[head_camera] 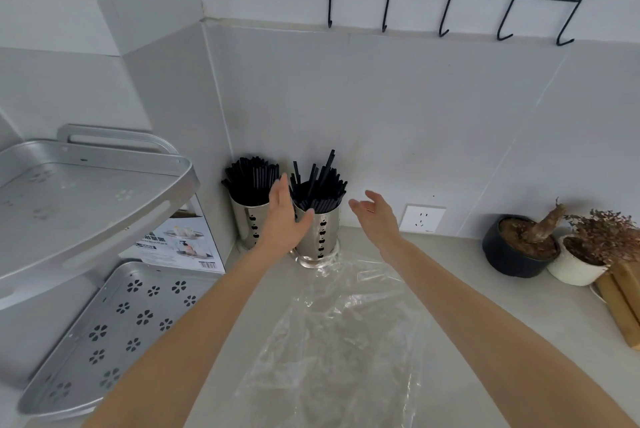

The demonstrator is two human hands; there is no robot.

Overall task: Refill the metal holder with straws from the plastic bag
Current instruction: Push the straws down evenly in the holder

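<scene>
Both hands reach toward the corner of the tabletop point(450, 289), palms facing each other, fingers spread, nothing gripped. Left hand point(284, 219) is against the left side of the nearer metal holder point(317, 237), thumb at its rim; right hand point(375, 216) is just off its right side, apart from it. Judged: bracketing the holder to steady or square up its black straws point(317, 188), which splay unevenly, one poking well above the rest. A second holder point(247, 223), packed evenly, stands just behind-left, partly hidden by the left hand. The plastic bag point(332, 341) lies flat and slack between the forearms, touching the nearer holder's base; seems empty, though glare makes that uncertain. Bag's near end is cut off by the frame.
</scene>
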